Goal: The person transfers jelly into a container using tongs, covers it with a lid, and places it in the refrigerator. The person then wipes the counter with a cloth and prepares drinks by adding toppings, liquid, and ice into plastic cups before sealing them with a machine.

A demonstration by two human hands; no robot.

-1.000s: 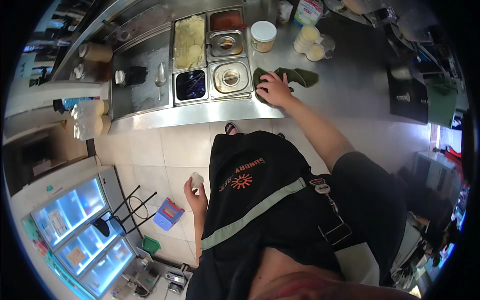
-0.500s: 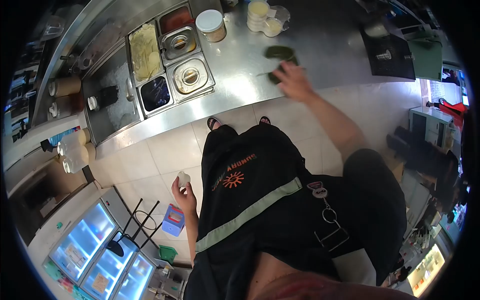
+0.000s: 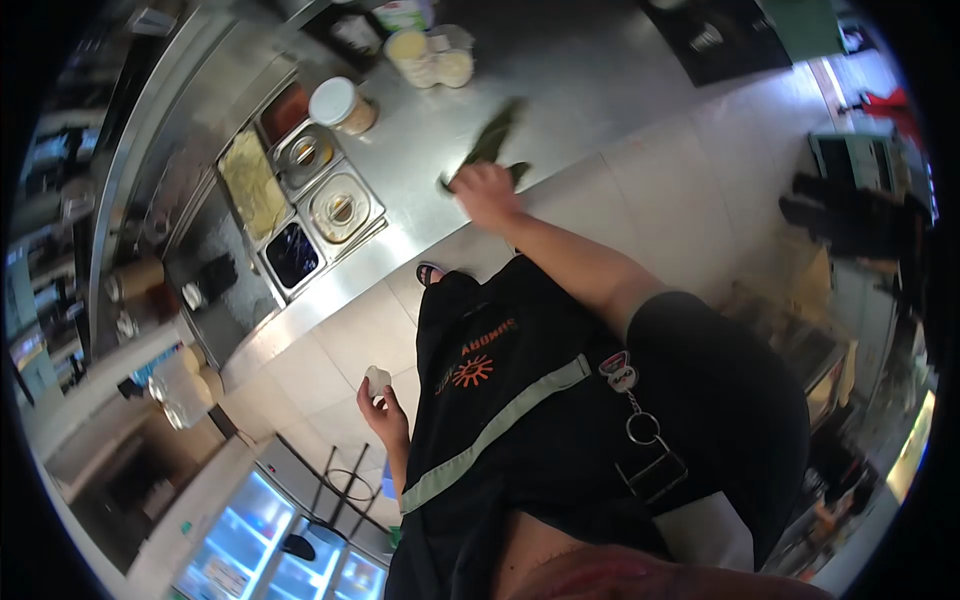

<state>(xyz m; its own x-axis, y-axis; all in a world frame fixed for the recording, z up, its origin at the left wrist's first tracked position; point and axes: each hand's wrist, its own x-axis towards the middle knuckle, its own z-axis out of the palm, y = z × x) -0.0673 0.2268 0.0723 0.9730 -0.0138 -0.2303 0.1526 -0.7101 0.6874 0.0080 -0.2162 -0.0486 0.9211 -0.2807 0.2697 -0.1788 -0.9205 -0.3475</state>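
My right hand (image 3: 488, 197) presses on a dark green cloth (image 3: 497, 130) lying on the steel counter (image 3: 570, 60) near its front edge. The fingers curl over the near end of the cloth, which is bunched and slightly blurred. Low at my left side, away from the counter, my left hand (image 3: 384, 412) is closed on a small whitish object (image 3: 377, 380), rounded and translucent, perhaps a small cup or lid. Its exact kind is not clear.
Left of the cloth stand a white-lidded jar (image 3: 343, 105), stacked tubs (image 3: 430, 60) and steel food pans (image 3: 340, 208), some lidded. A black mat (image 3: 710, 40) lies at the counter's far right. Glass-door fridges (image 3: 240, 535) stand behind on the left.
My right hand has swept the cloth left and toward the counter's front edge. The view has turned and shifted. My left hand still holds the small whitish object.
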